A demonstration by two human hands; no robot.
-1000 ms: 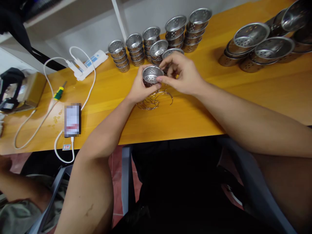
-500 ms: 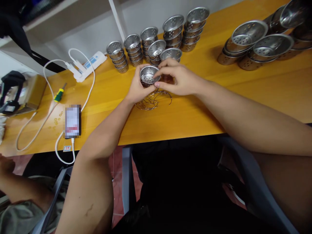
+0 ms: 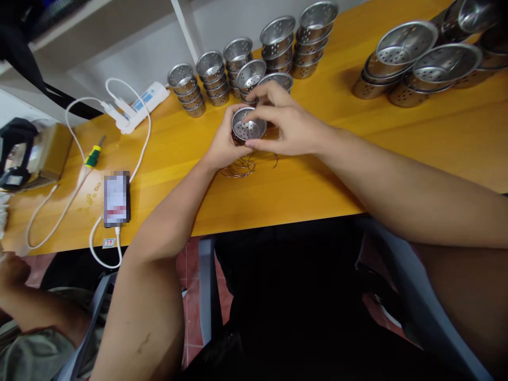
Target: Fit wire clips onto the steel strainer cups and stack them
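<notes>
My left hand (image 3: 223,143) is wrapped around the left side of a small perforated metal cup (image 3: 251,130), its open mouth tilted up towards me. From the right, my right hand (image 3: 288,120) grips the same cup, with its thumb at the near rim and a fingertip reaching over the mouth. Part of the cup's far edge is hidden by those fingers. Beneath the cup, thin wire rings (image 3: 239,170) lie on the table in a loose tangle, partly covered by my hands. Just behind my right hand stands another perforated cup (image 3: 280,80).
Several stacks of perforated cups (image 3: 210,69) line the back of the wooden table (image 3: 278,190), with larger ones (image 3: 407,47) at the right. To the left are a power strip (image 3: 146,106), white cables, a screwdriver (image 3: 93,155) and a phone (image 3: 116,198). A person's arm (image 3: 32,307) shows lower left.
The cup and my left hand have shifted slightly right. My right index finger has lifted a little and reaches further over the cup's mouth. The view has tilted slightly.
</notes>
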